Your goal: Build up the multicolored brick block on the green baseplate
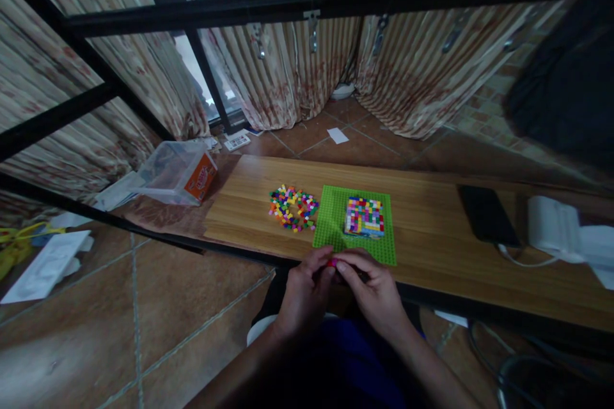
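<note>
Small pink and red toy bricks [332, 262] are pinched between the fingertips of both hands, close to the table's front edge. My left hand [307, 287] is closed on them from the left, and my right hand [371, 284] grips them from the right. Just beyond the hands lies a green studded baseplate [330, 217]. On its right half sits a low block built of many-coloured bricks [364, 216]. To the left of the baseplate, loose bricks [292, 208] are scattered in a rough ring on the wood.
The wooden table [422, 230] carries a black phone [488, 214] with a white cable and a white device [554, 227] on the right. A clear plastic box [167, 169] with an orange label stands at the left end. Black metal bars [288, 5] cross above the table.
</note>
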{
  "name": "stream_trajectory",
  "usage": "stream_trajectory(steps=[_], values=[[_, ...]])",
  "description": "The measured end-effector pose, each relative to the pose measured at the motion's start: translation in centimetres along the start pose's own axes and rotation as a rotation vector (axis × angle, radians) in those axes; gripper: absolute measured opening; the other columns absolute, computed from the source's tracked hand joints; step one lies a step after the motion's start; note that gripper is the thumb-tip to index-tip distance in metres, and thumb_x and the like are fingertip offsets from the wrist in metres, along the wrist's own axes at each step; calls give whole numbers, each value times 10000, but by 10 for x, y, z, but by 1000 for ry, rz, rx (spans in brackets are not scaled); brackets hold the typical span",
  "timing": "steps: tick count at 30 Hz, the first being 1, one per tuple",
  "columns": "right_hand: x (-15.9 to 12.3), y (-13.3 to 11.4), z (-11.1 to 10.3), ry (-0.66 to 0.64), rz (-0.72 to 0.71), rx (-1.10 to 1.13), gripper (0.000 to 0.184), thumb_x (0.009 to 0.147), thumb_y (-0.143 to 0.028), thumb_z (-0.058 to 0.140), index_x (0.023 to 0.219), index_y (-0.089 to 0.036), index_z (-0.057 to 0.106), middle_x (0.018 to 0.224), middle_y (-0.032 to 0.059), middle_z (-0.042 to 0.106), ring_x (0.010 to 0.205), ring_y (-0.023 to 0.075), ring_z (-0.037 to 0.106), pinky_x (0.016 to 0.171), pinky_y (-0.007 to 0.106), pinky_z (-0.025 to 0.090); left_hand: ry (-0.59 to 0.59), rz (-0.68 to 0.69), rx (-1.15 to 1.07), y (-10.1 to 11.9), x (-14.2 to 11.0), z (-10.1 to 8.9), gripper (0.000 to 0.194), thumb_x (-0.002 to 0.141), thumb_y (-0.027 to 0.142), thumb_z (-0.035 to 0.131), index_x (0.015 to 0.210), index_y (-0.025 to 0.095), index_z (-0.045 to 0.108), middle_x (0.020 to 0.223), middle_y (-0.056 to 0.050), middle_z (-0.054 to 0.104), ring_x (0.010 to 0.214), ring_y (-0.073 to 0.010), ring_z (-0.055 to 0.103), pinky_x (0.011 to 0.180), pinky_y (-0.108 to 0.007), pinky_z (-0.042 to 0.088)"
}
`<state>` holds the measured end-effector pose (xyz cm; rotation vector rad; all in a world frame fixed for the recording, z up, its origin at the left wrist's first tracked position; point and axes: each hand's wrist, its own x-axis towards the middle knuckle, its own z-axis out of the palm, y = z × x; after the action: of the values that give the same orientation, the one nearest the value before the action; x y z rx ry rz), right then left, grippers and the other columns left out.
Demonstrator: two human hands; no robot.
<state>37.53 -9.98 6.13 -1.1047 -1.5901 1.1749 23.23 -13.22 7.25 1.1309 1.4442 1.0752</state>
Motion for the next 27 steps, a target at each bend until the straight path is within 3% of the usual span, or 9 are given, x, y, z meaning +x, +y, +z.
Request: stream_trajectory(steps=[6,12,17,19,23,27], values=[[-4,3,4,76,-8,24,117,885,-333,677,906,-298,787,898,36,723,863,204,673,758,343,562,22,-21,10,-4,0,5,286,885,274,602,1149,178,656,1040,-78,776,906,-200,734,866,-320,572],[-8,2,1,87,-85,-110,161,920,-343,626,957,-334,782,942,50,721,891,220,687,764,370,579,28,-40,-25,-17,3,8,269,855,300,638,1097,197,691,1057,-79,765,946,-217,724,844,-314,572],[18,18,-40,338,-75,-207,178,908,-390,622,945,-293,768,1001,64,722,959,230,679,848,389,561,-9,-104,-77,-29,3,6,279,866,363,615,1071,197,705,915,-47,749,768,-169,697,730,-271,553],[36,30,-62,407,-52,-276,229,904,-417,605,912,-250,761,956,83,721,905,234,678,805,381,555,-15,-157,-103,-33,2,4,300,846,389,635,1046,176,706,890,-50,739,735,-161,678,715,-270,543],[70,53,-92,395,-59,-435,292,912,-420,551,901,-204,747,930,106,724,872,247,667,818,392,527,-36,-222,-116,-41,-1,3,310,820,385,656,1017,151,702,856,-56,720,730,-161,656,701,-277,528],[92,66,-98,353,-74,-530,325,928,-414,512,897,-188,743,933,121,722,882,257,663,841,400,516,-68,-264,-126,-51,-2,3,313,814,385,655,1014,147,693,858,-54,713,721,-159,649,699,-287,526]])
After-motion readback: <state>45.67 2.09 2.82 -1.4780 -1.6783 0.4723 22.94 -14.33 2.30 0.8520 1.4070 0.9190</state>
